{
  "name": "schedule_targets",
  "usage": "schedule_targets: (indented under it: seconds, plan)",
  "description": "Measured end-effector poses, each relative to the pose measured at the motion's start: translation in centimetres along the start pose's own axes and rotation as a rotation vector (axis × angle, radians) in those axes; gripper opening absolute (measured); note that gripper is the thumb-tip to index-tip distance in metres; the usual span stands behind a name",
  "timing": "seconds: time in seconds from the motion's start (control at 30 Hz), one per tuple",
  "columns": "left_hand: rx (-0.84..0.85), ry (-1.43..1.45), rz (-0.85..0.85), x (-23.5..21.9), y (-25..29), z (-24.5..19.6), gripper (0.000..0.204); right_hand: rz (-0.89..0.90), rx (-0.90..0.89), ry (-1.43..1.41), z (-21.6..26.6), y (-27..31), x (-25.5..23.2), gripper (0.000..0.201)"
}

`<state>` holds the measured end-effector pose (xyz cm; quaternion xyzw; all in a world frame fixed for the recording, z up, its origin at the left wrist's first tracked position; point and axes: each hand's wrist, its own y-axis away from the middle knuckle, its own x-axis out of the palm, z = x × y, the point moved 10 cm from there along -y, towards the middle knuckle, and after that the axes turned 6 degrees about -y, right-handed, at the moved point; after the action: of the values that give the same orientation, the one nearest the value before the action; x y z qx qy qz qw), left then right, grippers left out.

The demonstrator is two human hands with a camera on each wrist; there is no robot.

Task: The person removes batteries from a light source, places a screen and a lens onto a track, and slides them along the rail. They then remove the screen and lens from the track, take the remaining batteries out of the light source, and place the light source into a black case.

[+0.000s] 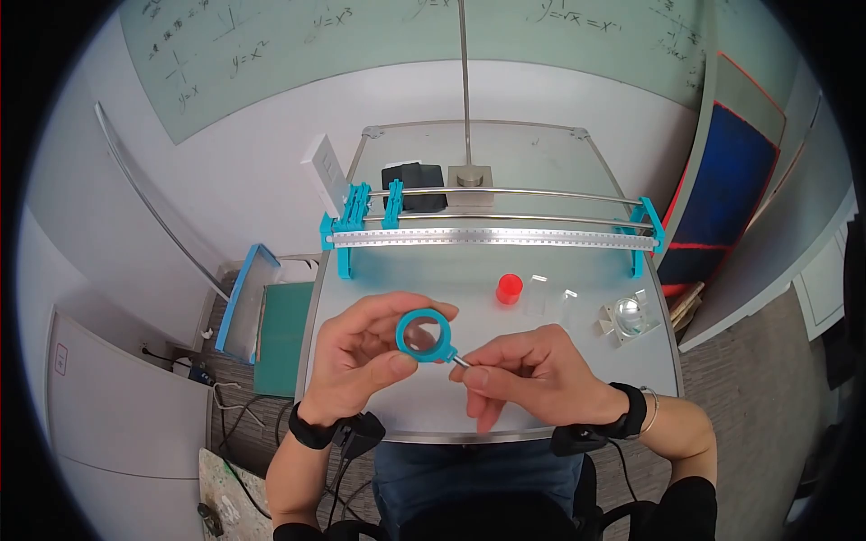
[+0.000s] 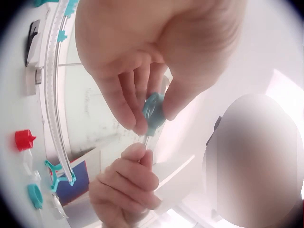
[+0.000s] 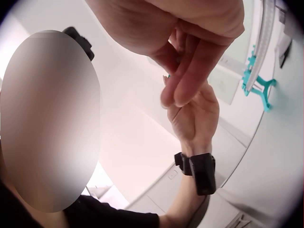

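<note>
Over the near part of the table, my left hand (image 1: 356, 353) holds a round lens in a teal ring frame (image 1: 423, 334) by its rim, between thumb and fingers. A thin metal rod (image 1: 460, 362) sticks out of the frame's lower right side. My right hand (image 1: 534, 371) pinches this rod between thumb and forefinger. In the left wrist view the teal frame (image 2: 153, 111) appears nearly edge-on, with the right hand (image 2: 126, 183) below it. The right wrist view shows the right fingers (image 3: 197, 78) hiding most of the frame.
Behind the hands stands a rail bench with a ruler (image 1: 492, 236) and teal clamps (image 1: 354, 206). A red cylinder (image 1: 509, 289), clear pieces (image 1: 537, 294) and a clear lens (image 1: 630, 317) lie to the right. A metal stand (image 1: 470, 177) and black object (image 1: 415, 186) are farther back.
</note>
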<state>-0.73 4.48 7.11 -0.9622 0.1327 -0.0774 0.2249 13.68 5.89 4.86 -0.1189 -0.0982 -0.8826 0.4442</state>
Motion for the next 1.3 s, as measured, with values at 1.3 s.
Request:
schedule_targets:
  seconds: [1.3]
  plan:
    - [0.254,-1.716,-0.112,-12.4,-11.0,-6.1,0.034,-0.322,-0.291,1.498,6.6,-26.2,-5.1,0.019]
